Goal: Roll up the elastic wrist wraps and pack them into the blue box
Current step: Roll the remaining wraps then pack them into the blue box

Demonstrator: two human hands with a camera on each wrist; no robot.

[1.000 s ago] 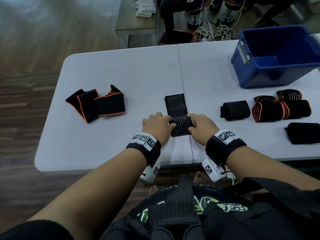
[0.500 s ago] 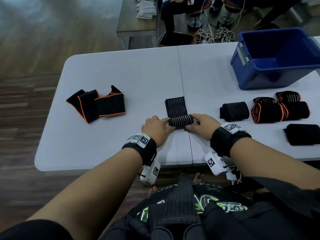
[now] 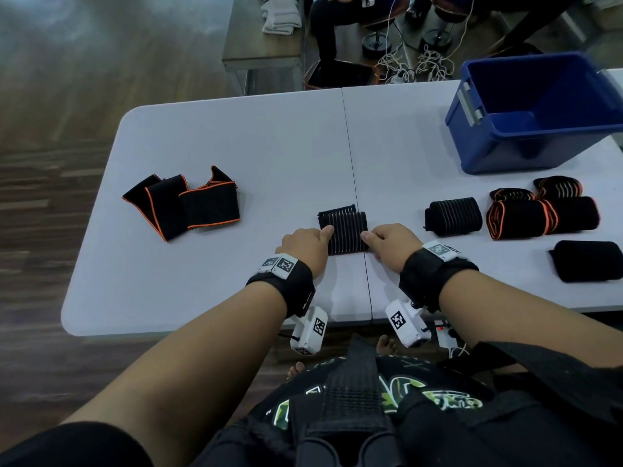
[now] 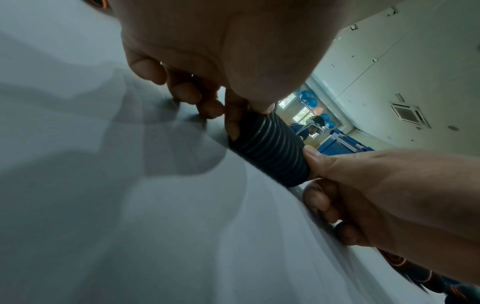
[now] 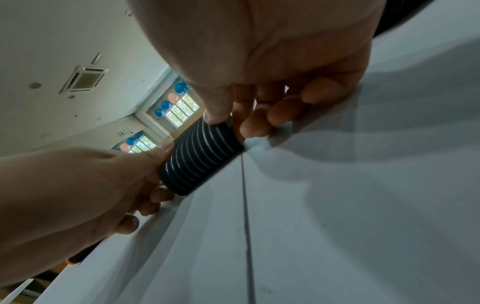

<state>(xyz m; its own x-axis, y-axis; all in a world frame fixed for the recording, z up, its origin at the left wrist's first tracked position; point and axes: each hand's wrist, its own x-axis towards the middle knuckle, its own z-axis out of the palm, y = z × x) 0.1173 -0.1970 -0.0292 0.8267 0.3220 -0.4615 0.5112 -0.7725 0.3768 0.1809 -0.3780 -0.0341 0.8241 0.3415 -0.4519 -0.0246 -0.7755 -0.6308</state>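
A black wrist wrap with thin white stripes (image 3: 344, 232) lies rolled on the white table (image 3: 236, 136), with a short flat tail showing beyond the roll. My left hand (image 3: 308, 246) pinches its left end, thumb on top (image 4: 259, 107). My right hand (image 3: 391, 244) pinches the right end (image 5: 215, 119). The roll (image 4: 270, 152) (image 5: 200, 158) rests on the tabletop. The blue box (image 3: 539, 109) stands at the far right, nothing showing in the part of it I see. Rolled wraps lie near it: a striped one (image 3: 453, 215), orange-edged ones (image 3: 539, 215) and a black one (image 3: 588, 259).
A flat black wrap with orange edges (image 3: 183, 203) lies unrolled at the table's left. A seam (image 3: 350, 156) runs down the table's middle. Beyond the far edge are a grey bench (image 3: 266, 45), cables and stool bases on the floor.
The flat striped strip has been rolled away from me into a thick roll; only a short tail is left flat. Both hands moved forward with the roll.
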